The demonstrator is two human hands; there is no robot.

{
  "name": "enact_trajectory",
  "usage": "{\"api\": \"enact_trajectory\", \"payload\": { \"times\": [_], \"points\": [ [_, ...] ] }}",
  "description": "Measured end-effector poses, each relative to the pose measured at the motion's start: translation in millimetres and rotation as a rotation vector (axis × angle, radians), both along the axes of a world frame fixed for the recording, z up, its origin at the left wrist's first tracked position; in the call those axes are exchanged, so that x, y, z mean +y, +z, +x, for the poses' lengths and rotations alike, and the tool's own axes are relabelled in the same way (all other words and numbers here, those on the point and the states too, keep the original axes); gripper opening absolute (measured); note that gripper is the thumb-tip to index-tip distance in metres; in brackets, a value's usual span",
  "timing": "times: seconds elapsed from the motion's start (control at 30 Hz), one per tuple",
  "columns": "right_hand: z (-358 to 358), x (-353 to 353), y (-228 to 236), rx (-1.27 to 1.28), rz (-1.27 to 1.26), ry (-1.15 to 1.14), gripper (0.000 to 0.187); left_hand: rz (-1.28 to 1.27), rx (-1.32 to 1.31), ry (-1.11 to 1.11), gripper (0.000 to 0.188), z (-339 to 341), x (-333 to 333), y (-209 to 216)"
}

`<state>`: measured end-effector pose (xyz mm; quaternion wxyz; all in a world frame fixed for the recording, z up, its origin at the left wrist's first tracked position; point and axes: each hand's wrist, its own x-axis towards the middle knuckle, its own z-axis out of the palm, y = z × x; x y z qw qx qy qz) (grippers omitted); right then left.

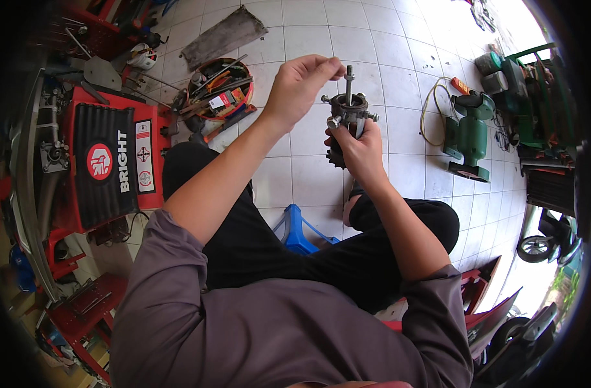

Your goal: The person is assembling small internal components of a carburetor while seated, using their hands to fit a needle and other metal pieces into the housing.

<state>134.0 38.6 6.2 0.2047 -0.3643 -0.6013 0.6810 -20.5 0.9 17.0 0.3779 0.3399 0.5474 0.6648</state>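
My right hand (360, 150) is wrapped round a dark metal cylinder-shaped part (342, 118), holding it upright in front of me. Bolts stick out sideways around its round collar, and its lower end looks toothed. From its open top rises a long threaded bolt (349, 89) with a nut near the upper end. Beside that upper end, my left hand (300, 89) has thumb and forefinger pinched together. What the pinch holds, if anything, is hidden or too small to make out.
A round tub (219, 89) full of hand tools stands on the tiled floor ahead left. At the left is a large red machine (108, 158). A green bench grinder (471, 137) sits at the right, near a hose loop (431, 116). A blue stool (295, 229) is between my legs.
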Motion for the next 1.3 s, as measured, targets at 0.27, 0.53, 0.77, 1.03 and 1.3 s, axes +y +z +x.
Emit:
{"api": "enact_trajectory", "payload": {
  "times": [0.27, 0.53, 0.77, 1.03, 1.3],
  "points": [
    [1, 2, -5, -0.076, 0.023, 0.096, 0.014, -0.034, 0.01, -0.113, 0.025, 10, -3, 6],
    [-1, -3, 2, 0.138, -0.102, -0.048, 0.013, -0.066, -0.08, 0.008, 0.021, -1, 2, -2],
    [1, 0, -2, 0.04, -0.043, 0.004, 0.015, 0.03, -0.034, -0.043, 0.024, 8, 1, -1],
    [1, 1, 1, 0.059, -0.081, -0.005, 0.016, -0.03, -0.236, -0.102, 0.025, 6, 3, -5],
    [3, 3, -4, 0.043, -0.071, 0.015, 0.016, -0.006, 0.072, -0.179, 0.025, 12, 2, -5]
  ]
}}
